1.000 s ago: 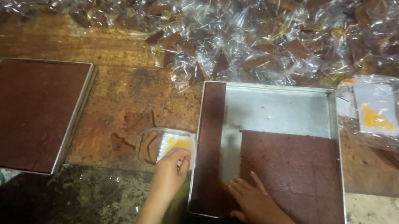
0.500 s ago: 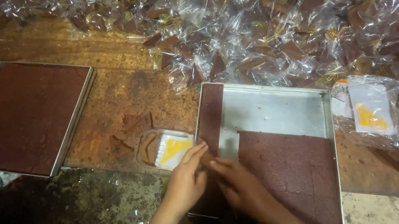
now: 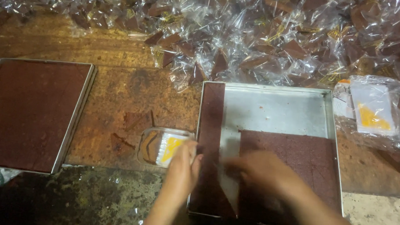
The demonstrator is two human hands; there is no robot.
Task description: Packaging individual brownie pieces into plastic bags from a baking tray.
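1. My left hand rests at the near left rim of the metal tray, its fingers curled over the small clear wrapper with the yellow label that lies on the surface just outside that rim. Whether they actually grip the wrapper I cannot tell.

2. My right hand is inside the tray, blurred, spread low over the near edge of the brown slab. I cannot tell how far open it is, or whether it has a piece between the fingers.

3. The work in this tray looks to me about half done. The far part of the tray is bare metal, so those pieces are already out. What is left is a long narrow strip along the left wall and the big block filling the near right part.

4. Far across the surface lies a wide heap of wrapped pieces in crinkled clear film, which I take as the finished share, and it is large.

5. To the left, well apart from my hands, stands a second tray holding a full slab, uncut as far as I can see. I judge that whole tray is yet to be started.

6. At the right, beside the tray I am working in, lies a stack of empty wrappers with yellow labels, so wrappers remain in supply.
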